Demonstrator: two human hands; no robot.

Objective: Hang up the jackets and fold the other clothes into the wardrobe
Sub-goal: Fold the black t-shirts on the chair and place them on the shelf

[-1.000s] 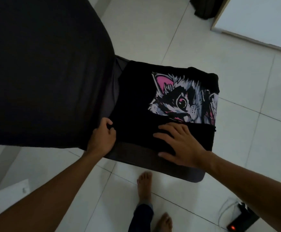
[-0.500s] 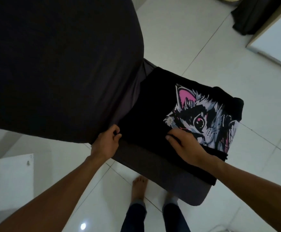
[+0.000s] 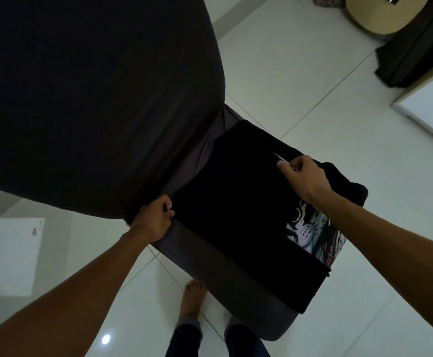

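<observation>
- The left hand [image 3: 156,222] kept its closed grip pinching the near-left corner of the black T-shirt [image 3: 236,202] on the bed [image 3: 81,99] corner.
- The right hand's [image 3: 304,173] grip had carried a fold across, hiding most of the cat print [image 3: 310,233]; folding seemed nearly finished.

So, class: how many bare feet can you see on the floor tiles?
1: a bare foot on the tiles below the mattress corner. The other foot is probably hidden under that corner.

The folded black cat-print T-shirt [image 3: 241,215] lies on the dark grey sheeted bed corner [image 3: 225,269], left hand [image 3: 155,219] at its left edge, right hand [image 3: 304,173] on its far side.
</observation>
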